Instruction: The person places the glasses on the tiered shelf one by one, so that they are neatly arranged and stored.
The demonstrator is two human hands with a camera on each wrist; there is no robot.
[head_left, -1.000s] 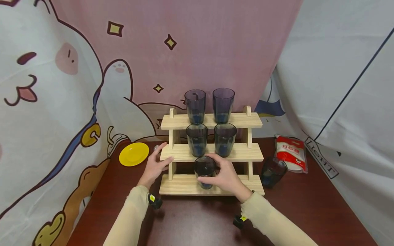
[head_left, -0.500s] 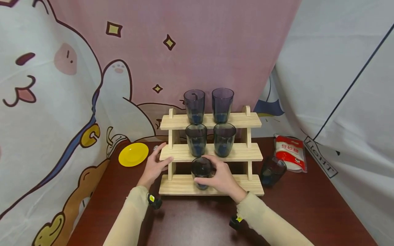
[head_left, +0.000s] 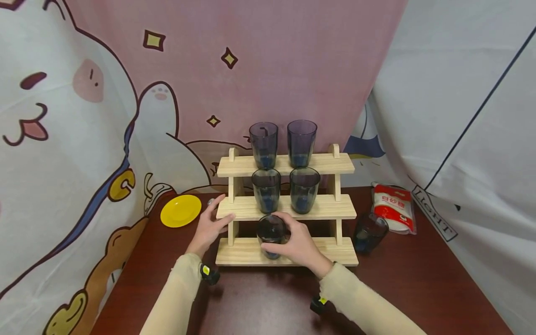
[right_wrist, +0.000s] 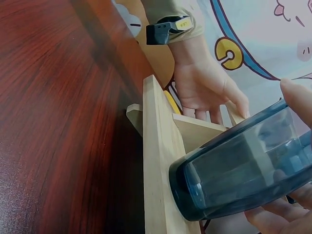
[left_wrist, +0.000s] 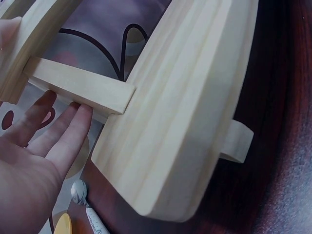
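Note:
My right hand (head_left: 298,242) holds a dark tinted drinking glass (head_left: 268,230) from its right side, thumb in front. The glass stands on the bottom board of a three-tier wooden display rack (head_left: 335,253); in the right wrist view the base of the glass (right_wrist: 229,168) meets the board. My left hand (head_left: 207,229) grips the left end of the middle board. In the left wrist view, fingers (left_wrist: 70,136) lie against the rack's upright (left_wrist: 80,85). Two glasses (head_left: 304,190) stand on the middle tier and two purple-looking ones (head_left: 301,144) on the top tier.
Another dark glass (head_left: 370,232) stands on the table right of the rack, before a red and white bag (head_left: 393,209). A yellow plate (head_left: 181,211) lies to the left. A spoon (left_wrist: 90,209) lies beside the rack. Printed cloth (head_left: 318,70) hangs behind.
My right hand has shifted the glass leftward along the bottom board. My left hand keeps its grip on the rack. The other glasses stay in place.

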